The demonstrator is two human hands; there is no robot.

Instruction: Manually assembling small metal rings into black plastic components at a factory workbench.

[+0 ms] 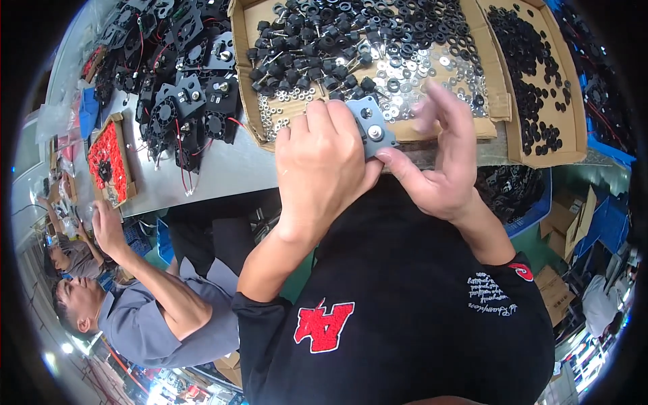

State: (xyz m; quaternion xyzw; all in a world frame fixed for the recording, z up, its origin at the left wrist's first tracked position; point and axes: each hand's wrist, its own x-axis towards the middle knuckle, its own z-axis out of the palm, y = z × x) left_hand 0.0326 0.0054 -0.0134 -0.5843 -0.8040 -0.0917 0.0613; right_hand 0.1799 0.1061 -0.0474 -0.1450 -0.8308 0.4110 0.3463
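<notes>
My left hand (317, 158) is closed around a small grey metal plate (370, 116), held just over the near edge of a cardboard tray. The plate has a round hole at one end and a silver threaded shaft with a nut (376, 132) standing out of it. The part behind the plate is mostly hidden by my left fingers. My right hand (442, 155) is open beside it, thumb tip at the plate's lower corner, fingers spread and slightly blurred. Black knob-like parts with metal stems (304, 57) lie in the tray beyond my hands.
The cardboard tray (253, 121) also holds black rings, flat washers (405, 74) and nuts. Another tray (574, 145) with small black discs stands at right. Fan assemblies with red wires (179, 108) pile up at left, near a box of red parts (111, 158). A co-worker (155, 310) sits at left.
</notes>
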